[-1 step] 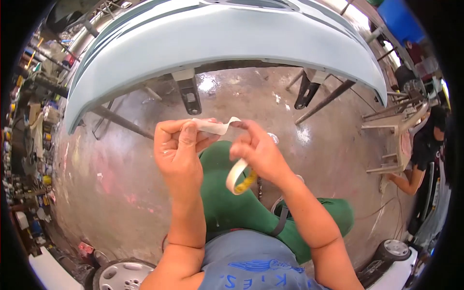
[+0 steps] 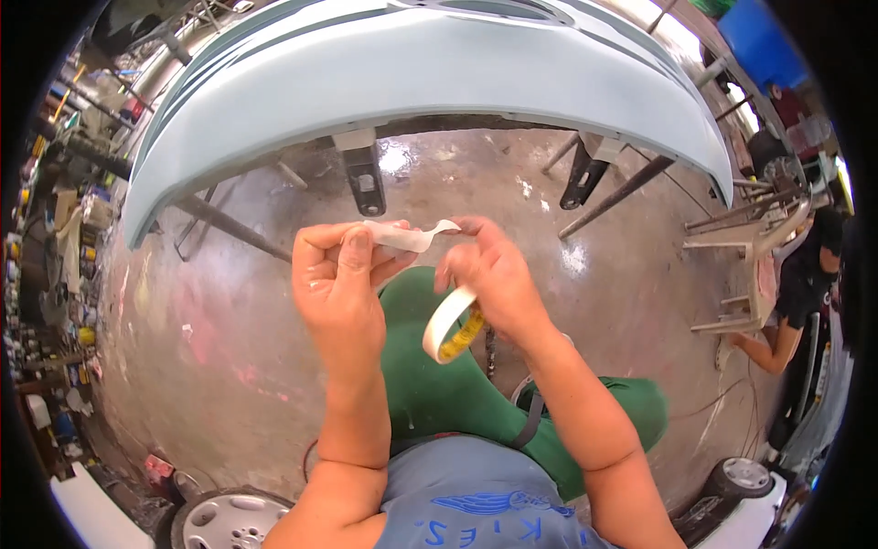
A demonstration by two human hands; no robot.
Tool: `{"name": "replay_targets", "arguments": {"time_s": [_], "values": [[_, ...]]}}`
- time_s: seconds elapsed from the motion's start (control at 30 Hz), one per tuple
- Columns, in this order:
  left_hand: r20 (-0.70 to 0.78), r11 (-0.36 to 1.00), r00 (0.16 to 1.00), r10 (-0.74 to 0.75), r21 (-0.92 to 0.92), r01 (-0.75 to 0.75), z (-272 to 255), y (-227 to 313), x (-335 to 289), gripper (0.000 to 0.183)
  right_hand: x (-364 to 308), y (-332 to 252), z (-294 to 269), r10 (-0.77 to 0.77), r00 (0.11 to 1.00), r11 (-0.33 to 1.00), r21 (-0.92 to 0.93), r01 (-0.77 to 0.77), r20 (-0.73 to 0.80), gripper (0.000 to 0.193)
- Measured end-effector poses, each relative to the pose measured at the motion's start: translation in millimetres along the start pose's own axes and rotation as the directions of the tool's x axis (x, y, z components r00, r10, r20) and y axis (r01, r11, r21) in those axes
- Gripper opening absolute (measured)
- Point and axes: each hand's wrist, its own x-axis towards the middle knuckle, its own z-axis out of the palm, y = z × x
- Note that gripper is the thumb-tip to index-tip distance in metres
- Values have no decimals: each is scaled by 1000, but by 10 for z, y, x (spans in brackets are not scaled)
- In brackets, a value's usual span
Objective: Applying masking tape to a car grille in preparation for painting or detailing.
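Observation:
My left hand point(image 2: 340, 284) pinches a whitish strip of masking tape point(image 2: 402, 238) between thumb and fingers. The strip's right end twists upward and reaches the fingertips of my right hand point(image 2: 494, 279). From that hand's curled fingers hangs a thin roll of masking tape point(image 2: 445, 325), pale outside with a yellow printed inner ring. Whether the strip is still joined to the roll cannot be made out. Both hands are above my green-trousered leg, short of a large pale blue-grey car bumper point(image 2: 412, 78) lying across the far side.
Metal stand legs point(image 2: 622, 194) hold the bumper up. A person point(image 2: 809, 274) crouches at the right by a pale plastic chair point(image 2: 745, 274). Shelves of cans and bottles point(image 2: 78, 274) line the left. A wheel point(image 2: 229, 523) lies at the lower left.
My right hand has shifted slightly right, drawing the strip's twisted end with it. The roll has swung slightly up and left. My left hand stays in place.

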Motion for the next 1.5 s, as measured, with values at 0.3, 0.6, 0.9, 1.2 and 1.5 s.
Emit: {"name": "replay_targets", "arguments": {"time_s": [0.3, 0.6, 0.9, 1.2, 1.5], "values": [[18, 966, 1000, 0, -260, 5, -221, 57, 195, 16, 319, -261, 288, 150, 986, 960, 228, -163, 72, 34], [-189, 970, 976, 110, -193, -146, -195, -262, 594, 17, 595, -323, 422, -254, 957, 967, -48, 249, -143, 16], [-234, 977, 965, 118, -144, -155, -76, -289, 698, 20, 694, -416, 432, -305, 932, 951, -122, 285, -194, 17], [-316, 989, 941, 119, -45, -140, -51, -335, 778, 24, 818, -333, 421, -290, 927, 954, -142, 262, -237, 17], [-299, 942, 893, 336, 133, -309, 22, -561, 846, 30, 889, -290, 536, -389, 846, 917, -239, 319, -365, 27]]}}
